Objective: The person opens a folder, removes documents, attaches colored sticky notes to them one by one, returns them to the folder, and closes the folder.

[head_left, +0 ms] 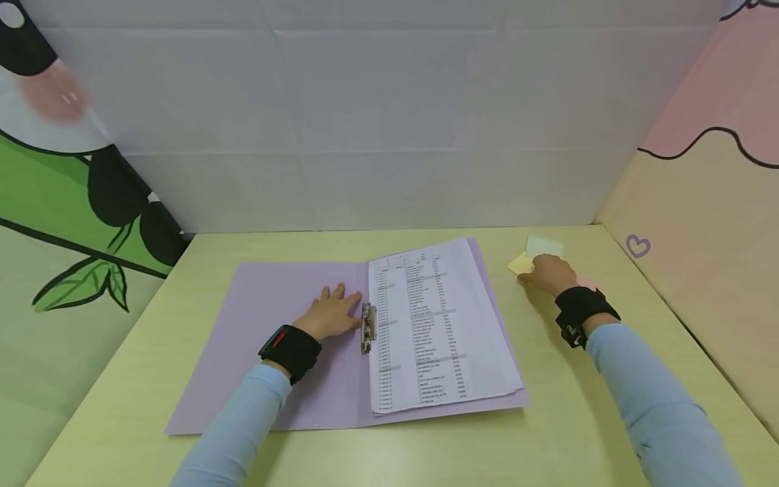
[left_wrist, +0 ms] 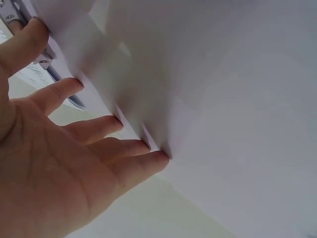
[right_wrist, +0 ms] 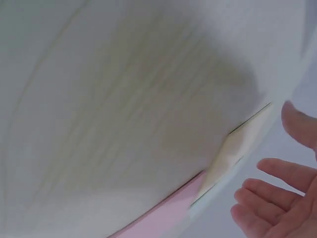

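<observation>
A lilac folder (head_left: 262, 304) lies opened flat on the table. My left hand (head_left: 328, 316) rests on its left cover with fingers spread, the thumb close beside the metal clip (head_left: 368, 328). In the left wrist view, the fingertips (left_wrist: 158, 157) meet the cover's surface. Printed sheets (head_left: 438, 331) lie on the right side of the folder, under the clip. Over to the right, my right hand (head_left: 550, 274) hovers over a pale green sticky note (head_left: 544, 246), a yellow one (head_left: 519, 264) and a pink one (head_left: 587, 283). In the right wrist view its fingers are extended, apart from the notes.
The light wood-patterned table (head_left: 456, 450) ends at a pale back wall (head_left: 389, 135). A side panel with a purple heart (head_left: 638, 246) borders it on the right, and a panel with cartoon leaves (head_left: 85, 284) on the left.
</observation>
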A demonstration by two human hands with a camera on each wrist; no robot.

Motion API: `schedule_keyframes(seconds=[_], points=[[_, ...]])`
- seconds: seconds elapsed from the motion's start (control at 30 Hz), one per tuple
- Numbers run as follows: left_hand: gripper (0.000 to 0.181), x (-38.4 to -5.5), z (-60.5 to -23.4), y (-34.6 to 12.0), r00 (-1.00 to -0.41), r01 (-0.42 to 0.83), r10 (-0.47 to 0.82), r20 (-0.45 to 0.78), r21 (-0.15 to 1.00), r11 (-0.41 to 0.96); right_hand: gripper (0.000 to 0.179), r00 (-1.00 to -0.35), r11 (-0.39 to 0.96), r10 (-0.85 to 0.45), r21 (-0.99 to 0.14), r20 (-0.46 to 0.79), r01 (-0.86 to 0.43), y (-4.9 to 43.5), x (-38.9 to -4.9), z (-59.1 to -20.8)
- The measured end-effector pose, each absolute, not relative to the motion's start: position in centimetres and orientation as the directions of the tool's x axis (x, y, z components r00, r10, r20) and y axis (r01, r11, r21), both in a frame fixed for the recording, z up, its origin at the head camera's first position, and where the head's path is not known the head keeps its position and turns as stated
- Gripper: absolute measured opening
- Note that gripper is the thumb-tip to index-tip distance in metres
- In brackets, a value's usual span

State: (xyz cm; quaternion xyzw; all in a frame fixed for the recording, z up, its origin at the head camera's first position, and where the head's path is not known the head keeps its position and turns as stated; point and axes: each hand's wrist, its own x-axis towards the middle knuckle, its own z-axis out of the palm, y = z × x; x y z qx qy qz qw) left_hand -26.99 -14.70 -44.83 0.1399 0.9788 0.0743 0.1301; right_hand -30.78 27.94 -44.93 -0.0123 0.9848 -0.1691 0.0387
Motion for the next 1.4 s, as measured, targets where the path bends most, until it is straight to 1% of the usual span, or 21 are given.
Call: schedule_keyframes(seconds=[0.07, 0.13, 0.23, 0.33, 0.47, 0.57, 0.67, 0.83, 1.0, 1.1, 1.23, 1.4], points=[[0.06, -27.0, -44.9, -14.7, -0.928, 0.253, 0.291, -0.234, 0.182, 0.95, 0.045, -0.997, 0.931, -0.077, -0.359, -0.007, -0.069, 26.9, -30.5, -44.6], [0.061, -27.1, -44.9, -14.7, -0.928, 0.254, 0.292, -0.233, 0.18, 0.95, 0.044, -0.993, 0.905, -0.104, -0.409, 0.063, -0.121, 25.7, -30.1, -44.2], [0.061, -27.1, -44.9, -14.6, -0.928, 0.253, 0.291, -0.233, 0.181, 0.95, 0.04, -0.985, 0.82, -0.116, -0.546, 0.131, -0.169, 23.8, -29.4, -43.1], [0.061, -27.0, -44.9, -14.6, -0.929, 0.248, 0.288, -0.234, 0.186, 0.951, 0.037, -0.982, 0.72, -0.106, -0.669, 0.155, -0.183, 22.1, -28.6, -42.0], [0.061, -27.1, -44.8, -14.6, -0.93, 0.247, 0.287, -0.23, 0.187, 0.951, 0.038, -0.989, 0.591, -0.1, -0.793, 0.106, -0.145, 20.5, -28.0, -40.7], [0.061, -27.1, -44.7, -14.6, -0.931, 0.248, 0.287, -0.226, 0.186, 0.951, 0.042, -0.991, 0.482, -0.13, -0.873, 0.017, -0.078, 19.8, -27.7, -40.4], [0.061, -27.1, -44.7, -14.5, -0.931, 0.247, 0.287, -0.223, 0.192, 0.95, 0.044, -0.982, 0.379, -0.178, -0.925, -0.071, -0.002, 19.6, -27.6, -40.5], [0.061, -27.2, -44.9, -14.6, -0.931, 0.248, 0.289, -0.224, 0.194, 0.949, 0.046, -0.957, 0.285, -0.219, -0.951, -0.189, 0.122, 20.0, -27.6, -41.5], [0.062, -27.3, -44.8, -14.5, -0.928, 0.251, 0.29, -0.232, 0.184, 0.95, 0.048, -0.934, 0.239, -0.251, -0.951, -0.254, 0.194, 20.3, -27.1, -42.9], [0.062, -27.4, -44.8, -14.4, -0.928, 0.252, 0.29, -0.233, 0.182, 0.95, 0.047, -0.923, 0.257, -0.264, -0.943, -0.281, 0.214, 20.2, -26.4, -43.8], [0.062, -27.4, -44.7, -14.4, -0.928, 0.254, 0.292, -0.232, 0.18, 0.95, 0.041, -0.908, 0.29, -0.271, -0.927, -0.318, 0.238, 19.6, -25.2, -44.8], [0.062, -27.2, -44.6, -14.7, -0.93, 0.245, 0.282, -0.234, 0.178, 0.953, 0.039, -0.89, 0.274, -0.27, -0.915, -0.368, 0.295, 18.3, -23.4, -45.5]])
